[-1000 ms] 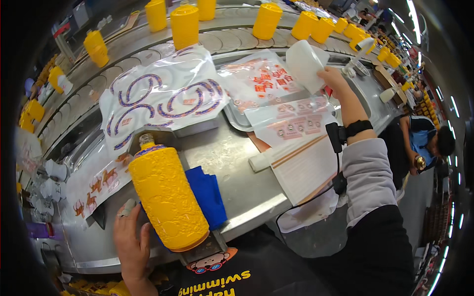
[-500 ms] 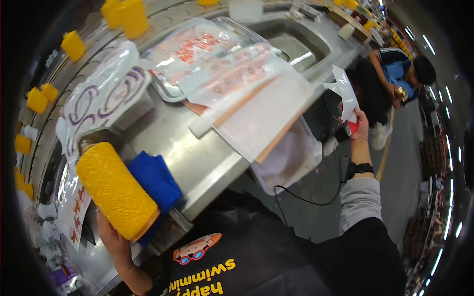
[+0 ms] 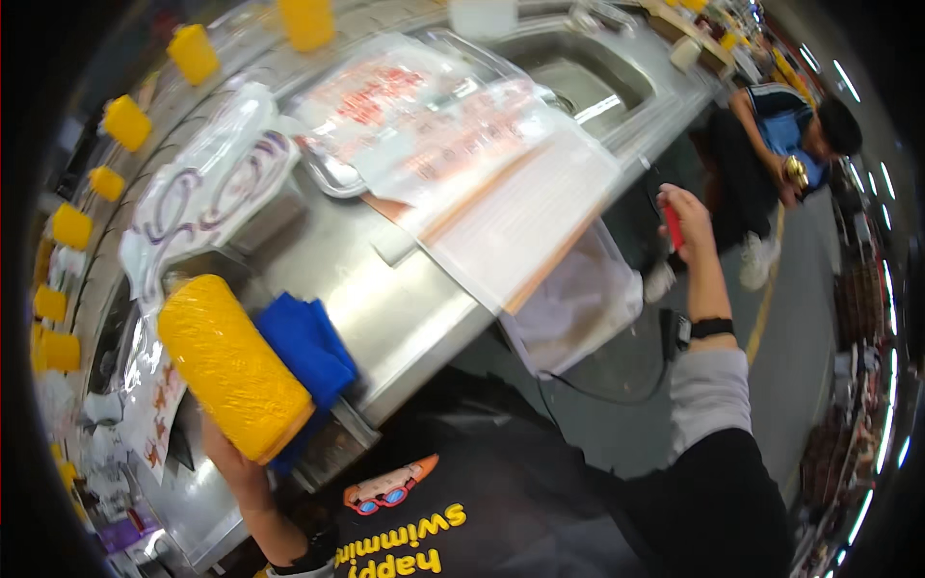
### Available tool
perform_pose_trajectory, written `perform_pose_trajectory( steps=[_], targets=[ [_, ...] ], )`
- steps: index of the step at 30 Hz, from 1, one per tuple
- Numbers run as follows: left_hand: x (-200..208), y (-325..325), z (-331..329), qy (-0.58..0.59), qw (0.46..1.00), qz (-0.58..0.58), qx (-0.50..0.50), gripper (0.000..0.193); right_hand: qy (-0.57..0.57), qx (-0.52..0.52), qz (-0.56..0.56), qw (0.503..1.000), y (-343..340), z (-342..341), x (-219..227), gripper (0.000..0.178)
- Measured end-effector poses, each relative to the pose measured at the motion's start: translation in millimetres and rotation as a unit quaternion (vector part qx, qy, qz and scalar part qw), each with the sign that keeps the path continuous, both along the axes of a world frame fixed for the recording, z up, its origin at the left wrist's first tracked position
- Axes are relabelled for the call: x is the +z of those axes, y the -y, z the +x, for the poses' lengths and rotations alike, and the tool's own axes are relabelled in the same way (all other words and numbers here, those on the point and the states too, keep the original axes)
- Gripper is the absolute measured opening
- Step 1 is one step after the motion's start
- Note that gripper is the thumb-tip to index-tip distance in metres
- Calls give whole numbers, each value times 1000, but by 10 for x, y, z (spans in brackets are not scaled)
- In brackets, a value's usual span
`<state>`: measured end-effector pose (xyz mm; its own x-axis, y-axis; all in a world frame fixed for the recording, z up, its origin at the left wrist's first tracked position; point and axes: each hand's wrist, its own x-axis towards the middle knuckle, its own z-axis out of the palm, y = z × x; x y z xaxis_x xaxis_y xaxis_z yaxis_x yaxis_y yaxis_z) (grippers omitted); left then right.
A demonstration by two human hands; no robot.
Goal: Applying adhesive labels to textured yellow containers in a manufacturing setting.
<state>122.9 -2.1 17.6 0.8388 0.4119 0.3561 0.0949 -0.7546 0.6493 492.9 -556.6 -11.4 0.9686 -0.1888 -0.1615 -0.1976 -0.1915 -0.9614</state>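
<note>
- Along the far left edge, six small yellow cones (image 3: 126, 120) line the conveyor.
- Near left, the left hand (image 3: 234, 460) grips one big yellow thread cone (image 3: 229, 364), fingers wrapped underneath it, above one blue cloth (image 3: 306, 344) on the steel counter (image 3: 385, 299).
- At centre, several clear printed bags (image 3: 424, 125) overlap.
- Right, off the counter, the right hand (image 3: 686, 223) closes on one small red object (image 3: 673, 227).

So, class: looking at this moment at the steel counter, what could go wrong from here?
1. The left hand grips only the base of the big yellow yarn cone, which tilts; it could slip from that grip.
2. Clear plastic bags overhang the steel counter edge and may slide off.
3. The right hand, holding a small red item, is off the counter.
</note>
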Motion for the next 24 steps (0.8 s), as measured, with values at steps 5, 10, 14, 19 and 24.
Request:
perform_pose_trajectory(
  steps=[5, 10, 14, 19, 24],
  targets=[
    [-188, 84, -12, 37, 994, -84, 59, 39, 221, 366, -251, 868, -1517, 616, 1030, 27],
    [-127, 87, 6, 24, 997, -12, 75, 34, 316, 506, -505, 624, -3082, 1584, 996, 37],
    [-112, 118, 65, 19, 995, -44, 87, 34, 245, 493, -606, 575, -3794, 1747, 817, 51],
    [-105, 111, 73, -2, 994, -46, 104, 31, 141, 521, -710, 452, -3954, 1784, 798, 50],
    [-65, 118, 97, 0, 992, -70, 106, 29, 172, 464, -667, 557, -3565, 2037, 648, 45]
  ],
)
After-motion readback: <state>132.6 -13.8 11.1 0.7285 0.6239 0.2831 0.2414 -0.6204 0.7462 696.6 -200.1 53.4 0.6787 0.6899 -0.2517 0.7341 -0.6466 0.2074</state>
